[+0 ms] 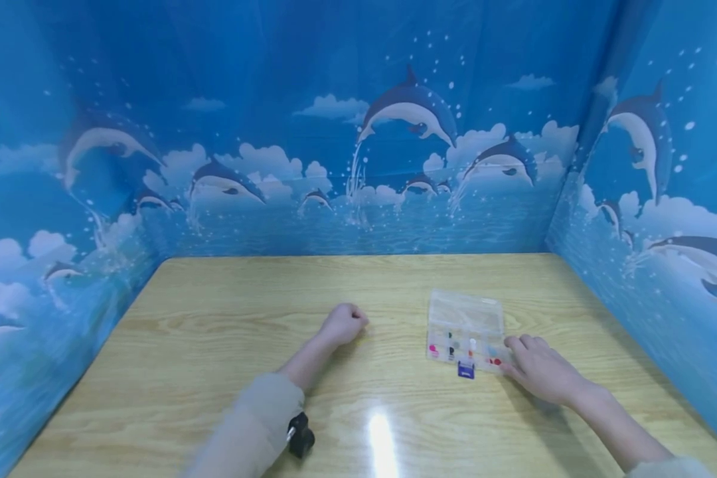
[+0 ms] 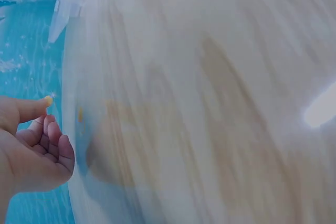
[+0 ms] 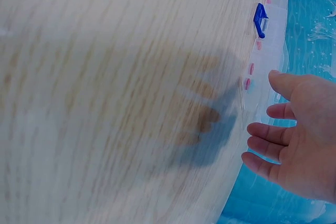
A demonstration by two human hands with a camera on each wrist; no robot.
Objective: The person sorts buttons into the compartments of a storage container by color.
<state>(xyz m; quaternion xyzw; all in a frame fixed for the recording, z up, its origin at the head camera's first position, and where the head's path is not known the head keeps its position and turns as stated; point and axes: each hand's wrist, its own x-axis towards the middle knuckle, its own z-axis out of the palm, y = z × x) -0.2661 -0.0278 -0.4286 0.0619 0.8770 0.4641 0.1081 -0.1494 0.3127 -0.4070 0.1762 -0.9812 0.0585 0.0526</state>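
Note:
Near the middle of the table, my left hand (image 1: 342,324) pinches a small yellow piece (image 2: 48,100) between thumb and curled fingers. The piece is too small to tell its exact kind, and the head view barely shows it. To the right lies a clear plastic compartment box (image 1: 466,312) with its lid raised at the back and a blue latch (image 1: 466,370) at the front. Small red, pink, white and dark pieces (image 1: 451,350) lie in several compartments. At the box's right end, my right hand (image 1: 540,368) has its fingers spread and slightly bent, with thumb and fingertips at the edge.
The wood-grain table (image 1: 215,292) is bordered by a blue dolphin-print curtain (image 1: 311,86) at the back and sides. A black device (image 1: 301,435) sits at the left sleeve. Light glares off the table's front (image 1: 382,441).

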